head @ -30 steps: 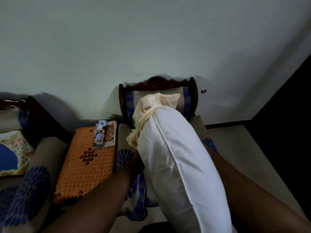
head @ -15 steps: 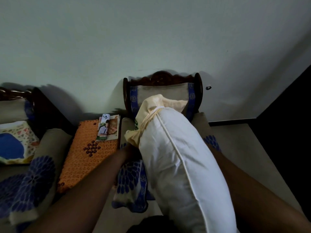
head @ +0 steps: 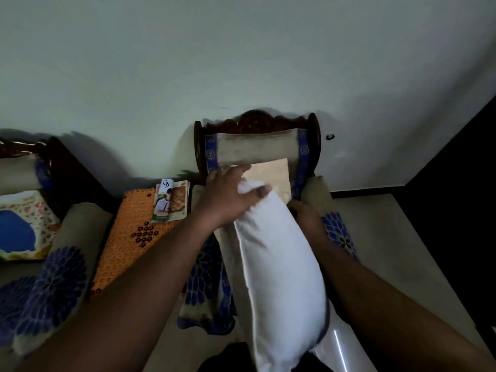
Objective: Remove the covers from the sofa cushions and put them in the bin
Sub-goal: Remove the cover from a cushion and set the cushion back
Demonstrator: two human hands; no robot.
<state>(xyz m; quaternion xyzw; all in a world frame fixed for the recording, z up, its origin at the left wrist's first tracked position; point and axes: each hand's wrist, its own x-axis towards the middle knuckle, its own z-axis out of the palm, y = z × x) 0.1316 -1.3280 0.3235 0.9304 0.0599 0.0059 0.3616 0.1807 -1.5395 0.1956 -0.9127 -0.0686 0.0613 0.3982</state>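
- A moment ago the left hand (head: pixel 230 200) was down low beside the cushion. Now it has come up and pinches the top of the white cushion (head: pixel 279 264).
- The cream cover (head: pixel 271 178) was bunched at the top of the cushion before. Now it shows as a flat piece behind the cushion top, against the chair back (head: pixel 255 146).
- So the cover looks nearly off, but it is not in a bin yet. No bin can be seen.
- The cushion stands tilted on the chair seat, between both arms.
- The right hand (head: pixel 306 216) is behind the cushion's right side. I cannot tell what its fingers are doing.
- An orange mat (head: pixel 128 242) with a booklet (head: pixel 171 202) lies to the left.
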